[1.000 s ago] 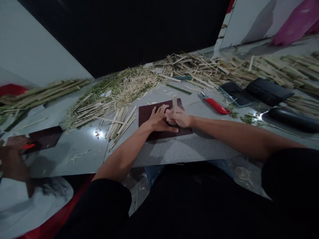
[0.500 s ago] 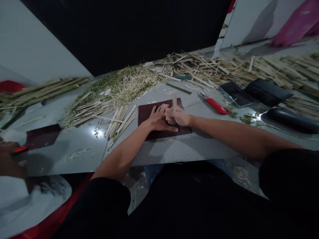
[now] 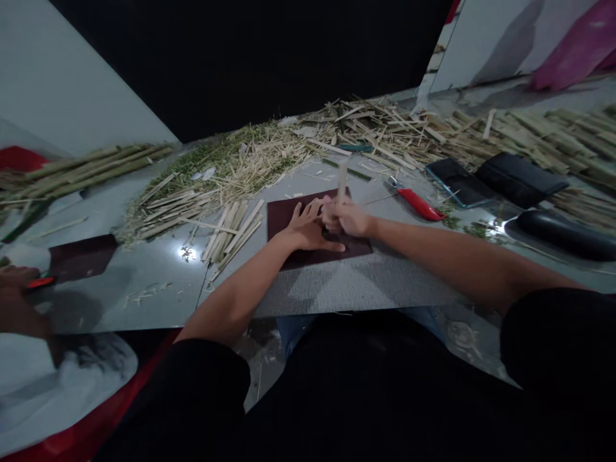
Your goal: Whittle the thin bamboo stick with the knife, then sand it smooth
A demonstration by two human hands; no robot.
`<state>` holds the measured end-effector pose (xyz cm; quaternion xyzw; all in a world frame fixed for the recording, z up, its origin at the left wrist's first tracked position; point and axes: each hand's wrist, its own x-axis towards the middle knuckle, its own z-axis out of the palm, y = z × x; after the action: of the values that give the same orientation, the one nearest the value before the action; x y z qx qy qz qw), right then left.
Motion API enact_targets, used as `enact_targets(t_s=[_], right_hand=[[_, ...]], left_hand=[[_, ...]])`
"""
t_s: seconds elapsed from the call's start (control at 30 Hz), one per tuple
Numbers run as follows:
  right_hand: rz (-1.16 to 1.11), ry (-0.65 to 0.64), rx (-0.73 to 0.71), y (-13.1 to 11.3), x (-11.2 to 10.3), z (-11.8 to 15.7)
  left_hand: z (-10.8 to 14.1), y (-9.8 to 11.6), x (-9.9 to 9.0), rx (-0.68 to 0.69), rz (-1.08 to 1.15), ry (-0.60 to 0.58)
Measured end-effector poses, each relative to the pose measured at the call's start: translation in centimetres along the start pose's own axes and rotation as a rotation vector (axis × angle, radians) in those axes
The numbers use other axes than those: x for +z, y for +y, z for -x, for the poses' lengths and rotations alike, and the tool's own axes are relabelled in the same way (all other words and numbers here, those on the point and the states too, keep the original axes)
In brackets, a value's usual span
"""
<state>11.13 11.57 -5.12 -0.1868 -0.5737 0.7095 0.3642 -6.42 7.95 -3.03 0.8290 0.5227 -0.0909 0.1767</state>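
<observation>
A dark maroon sheet, which looks like sandpaper, lies at the front of the table. My left hand rests on it with fingers spread, pressing it down. Right beside it, my right hand is closed around a pale bamboo strip. The strip sticks up out of the fist; its lower end is hidden by my fingers. To the left of the sheet lies a small bundle of split bamboo strips.
A heap of shavings and split strips covers the back. At right are a red-handled knife, a phone, a black wallet and a black rounded object. A co-worker's hand is at far left, near another maroon sheet.
My right hand has moved very slightly to the right with the bamboo strip, which shows less blurred now. My left hand stays in place on the sheet.
</observation>
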Motion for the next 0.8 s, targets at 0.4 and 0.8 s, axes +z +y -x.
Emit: enact_targets(t_s=[0.4, 0.8], right_hand=[[0.006, -0.017, -0.022, 0.36, 0.02, 0.27], [-0.059, 0.142, 0.060, -0.01, -0.44, -0.17]], left_hand=[[0.11, 0.26, -0.11, 0.005, 0.013, 0.005], [0.28, 0.72, -0.44, -0.026, 0.021, 0.015]])
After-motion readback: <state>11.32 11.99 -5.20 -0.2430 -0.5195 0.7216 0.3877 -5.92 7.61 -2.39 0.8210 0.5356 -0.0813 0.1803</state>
